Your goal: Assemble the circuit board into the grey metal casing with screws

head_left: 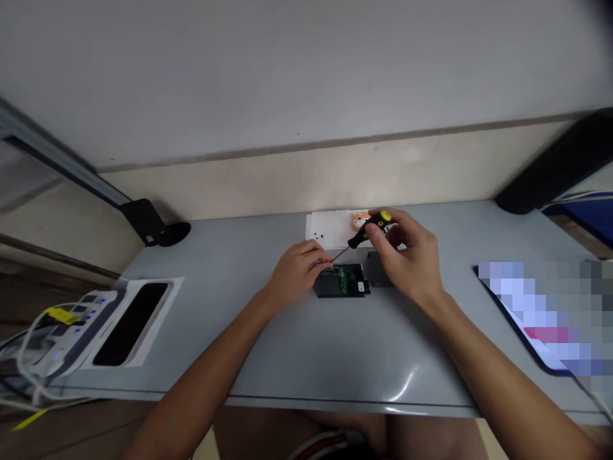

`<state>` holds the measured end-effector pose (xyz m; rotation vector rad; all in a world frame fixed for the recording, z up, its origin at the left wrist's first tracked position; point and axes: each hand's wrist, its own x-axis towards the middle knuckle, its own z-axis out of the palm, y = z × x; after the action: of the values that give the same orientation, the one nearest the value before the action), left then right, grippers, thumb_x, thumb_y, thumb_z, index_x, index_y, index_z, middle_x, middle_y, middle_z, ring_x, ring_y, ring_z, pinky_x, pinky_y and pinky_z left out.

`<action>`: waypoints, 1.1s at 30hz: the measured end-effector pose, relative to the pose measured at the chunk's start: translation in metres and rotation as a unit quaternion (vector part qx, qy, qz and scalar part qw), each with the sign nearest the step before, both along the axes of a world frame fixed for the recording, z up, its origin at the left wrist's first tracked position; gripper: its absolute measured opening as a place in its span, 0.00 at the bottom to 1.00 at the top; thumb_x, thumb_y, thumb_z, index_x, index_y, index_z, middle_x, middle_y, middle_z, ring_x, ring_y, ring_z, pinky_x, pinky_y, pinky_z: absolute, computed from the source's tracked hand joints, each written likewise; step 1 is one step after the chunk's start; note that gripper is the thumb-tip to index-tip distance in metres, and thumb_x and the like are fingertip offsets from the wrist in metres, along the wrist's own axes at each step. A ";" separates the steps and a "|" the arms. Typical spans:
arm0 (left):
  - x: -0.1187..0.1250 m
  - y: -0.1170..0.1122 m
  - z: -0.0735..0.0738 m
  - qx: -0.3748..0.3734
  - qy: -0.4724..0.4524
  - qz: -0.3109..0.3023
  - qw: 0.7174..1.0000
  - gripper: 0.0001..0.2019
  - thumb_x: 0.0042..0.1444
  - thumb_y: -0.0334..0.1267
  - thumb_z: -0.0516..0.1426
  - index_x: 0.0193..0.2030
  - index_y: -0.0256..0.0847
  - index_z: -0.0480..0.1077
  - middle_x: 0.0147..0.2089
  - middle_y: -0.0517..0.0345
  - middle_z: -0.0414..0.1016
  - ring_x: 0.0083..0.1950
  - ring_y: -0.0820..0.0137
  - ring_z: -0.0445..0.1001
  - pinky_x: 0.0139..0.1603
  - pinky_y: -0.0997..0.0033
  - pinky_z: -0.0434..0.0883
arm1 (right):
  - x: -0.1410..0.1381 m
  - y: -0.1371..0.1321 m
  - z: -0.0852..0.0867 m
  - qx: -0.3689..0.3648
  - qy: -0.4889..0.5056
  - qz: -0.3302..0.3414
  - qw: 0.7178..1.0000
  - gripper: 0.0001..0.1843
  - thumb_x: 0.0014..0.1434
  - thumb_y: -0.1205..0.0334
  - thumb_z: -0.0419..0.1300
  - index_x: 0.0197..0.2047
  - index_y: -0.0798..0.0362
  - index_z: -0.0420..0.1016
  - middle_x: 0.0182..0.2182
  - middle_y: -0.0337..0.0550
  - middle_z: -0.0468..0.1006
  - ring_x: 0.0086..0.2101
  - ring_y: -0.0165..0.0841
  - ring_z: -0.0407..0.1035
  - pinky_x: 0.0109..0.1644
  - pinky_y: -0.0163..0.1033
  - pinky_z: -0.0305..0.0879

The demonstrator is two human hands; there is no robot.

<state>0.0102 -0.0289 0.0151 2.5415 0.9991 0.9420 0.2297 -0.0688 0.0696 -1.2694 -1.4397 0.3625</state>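
A small black device (342,281) with an exposed green circuit board lies on the grey desk (335,345). My left hand (299,268) rests on its left end, fingers curled and pinched at the screwdriver's thin shaft. My right hand (407,259) is closed round the black and yellow handle of a small screwdriver (368,231), whose tip slants down-left toward the board. A dark cover piece (376,271) sits just right of the device, partly under my right hand.
A white sheet (330,229) with a few tiny dark screws and an orange cartoon sticker lies behind the device. A black lamp base (153,227) stands at back left, a power strip (71,322) at the left edge, a blurred tablet (541,319) at right.
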 end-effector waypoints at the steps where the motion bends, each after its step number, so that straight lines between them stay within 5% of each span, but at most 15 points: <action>1: 0.001 -0.001 0.000 -0.004 -0.002 0.001 1.000 0.09 0.71 0.37 0.57 0.40 0.43 0.79 0.38 0.58 0.78 0.41 0.69 0.77 0.47 0.67 0.74 | 0.000 0.000 -0.001 -0.005 0.001 0.011 1.000 0.12 0.63 0.53 0.64 0.45 0.50 0.81 0.37 0.41 0.83 0.23 0.26 0.64 0.28 0.36 0.65; 18: 0.003 -0.002 0.001 -0.175 -0.059 0.024 0.982 0.07 0.66 0.42 0.60 0.42 0.45 0.79 0.43 0.57 0.76 0.42 0.68 0.75 0.46 0.67 0.74 | -0.002 -0.003 -0.002 -0.019 -0.011 0.015 1.000 0.14 0.62 0.50 0.65 0.46 0.49 0.80 0.34 0.40 0.82 0.24 0.28 0.68 0.29 0.36 0.68; 25: 0.004 0.002 0.006 -0.182 -0.054 0.086 0.978 0.13 0.69 0.41 0.52 0.38 0.40 0.75 0.35 0.59 0.75 0.34 0.70 0.71 0.36 0.70 0.66 | -0.003 -0.004 -0.003 -0.023 -0.021 0.022 0.999 0.13 0.62 0.50 0.65 0.45 0.48 0.80 0.38 0.41 0.84 0.23 0.27 0.67 0.29 0.36 0.68; 33: 0.007 -0.001 0.001 -0.193 0.000 0.103 0.976 0.13 0.69 0.41 0.51 0.34 0.42 0.71 0.33 0.59 0.76 0.33 0.68 0.71 0.36 0.69 0.65 | -0.005 -0.004 -0.004 -0.023 -0.038 0.021 0.999 0.12 0.62 0.51 0.65 0.44 0.48 0.81 0.39 0.42 0.85 0.21 0.26 0.66 0.28 0.36 0.67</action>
<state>0.0174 -0.0295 0.0161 2.1469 1.3197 0.7125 0.2247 -0.0724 0.0658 -1.3033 -1.5311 0.3803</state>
